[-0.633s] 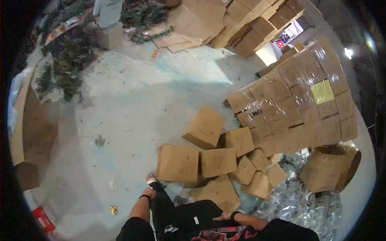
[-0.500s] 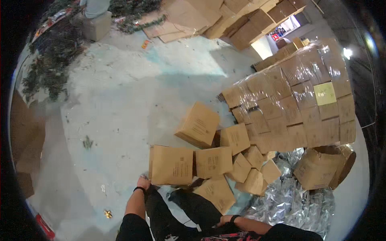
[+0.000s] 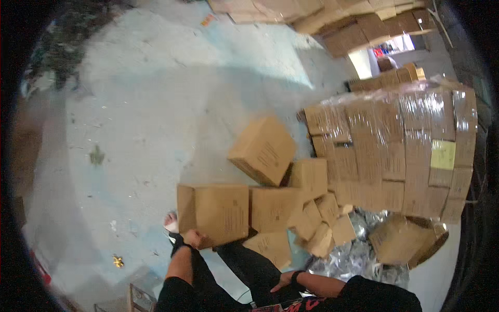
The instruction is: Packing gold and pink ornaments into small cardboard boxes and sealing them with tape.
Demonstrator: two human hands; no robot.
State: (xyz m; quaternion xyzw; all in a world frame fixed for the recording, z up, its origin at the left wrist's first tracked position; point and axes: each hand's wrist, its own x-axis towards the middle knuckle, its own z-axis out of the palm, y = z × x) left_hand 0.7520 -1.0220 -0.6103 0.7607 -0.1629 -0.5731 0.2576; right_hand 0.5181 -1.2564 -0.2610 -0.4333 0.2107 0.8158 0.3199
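At the near left corner of a closed cardboard box (image 3: 221, 214), my left hand (image 3: 193, 238) curls against the lower edge, fingers closed on it. The fingertips are partly hidden. My right hand (image 3: 283, 281) rests on my dark-trousered thigh, holding nothing, its fingers stretched. Another cardboard box (image 3: 275, 209) stands directly right of the gripped one. Beyond them a tilted cardboard box (image 3: 264, 149) sits on the floor.
Several smaller boxes (image 3: 312, 221) lie to the right, beside silvery plastic-wrapped bundles (image 3: 358, 255) and an open carton (image 3: 403, 239). Behind rises a film-wrapped box stack (image 3: 390, 145). A gold bow (image 3: 118, 261) lies on the floor (image 3: 135, 156); dark greenery (image 3: 67, 44) is far left.
My left hand has moved right, from beside the box to its front lower corner. The box's left side has turned more into view. My right hand stays on the thigh.
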